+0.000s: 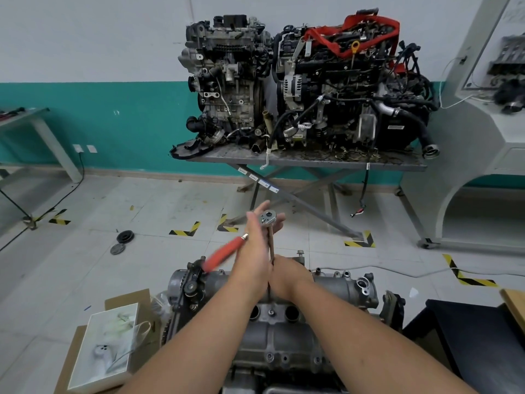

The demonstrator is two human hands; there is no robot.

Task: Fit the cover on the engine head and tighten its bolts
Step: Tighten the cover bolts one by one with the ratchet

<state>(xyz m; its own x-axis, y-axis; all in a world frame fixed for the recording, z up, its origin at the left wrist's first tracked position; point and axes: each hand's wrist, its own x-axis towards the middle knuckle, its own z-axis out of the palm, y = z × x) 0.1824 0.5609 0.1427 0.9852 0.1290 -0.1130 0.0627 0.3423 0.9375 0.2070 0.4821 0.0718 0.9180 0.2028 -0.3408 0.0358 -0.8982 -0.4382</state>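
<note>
Steadying a ratchet (268,218) with straight left-hand (252,253) fingers at its head, a person is gripping its upright shaft (271,245) right-handed (287,275) above the cover (279,341).

open floor beyond cover (272,334), box (105,345) probably crowding left

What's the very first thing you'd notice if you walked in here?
Probably the two big engines on the metal table by the green and white wall, one draped with a red strap. Nearer, in the middle, the left hand and right hand work a ratchet wrench with a red handle, blurred from moving, above the grey engine head cover.
</note>
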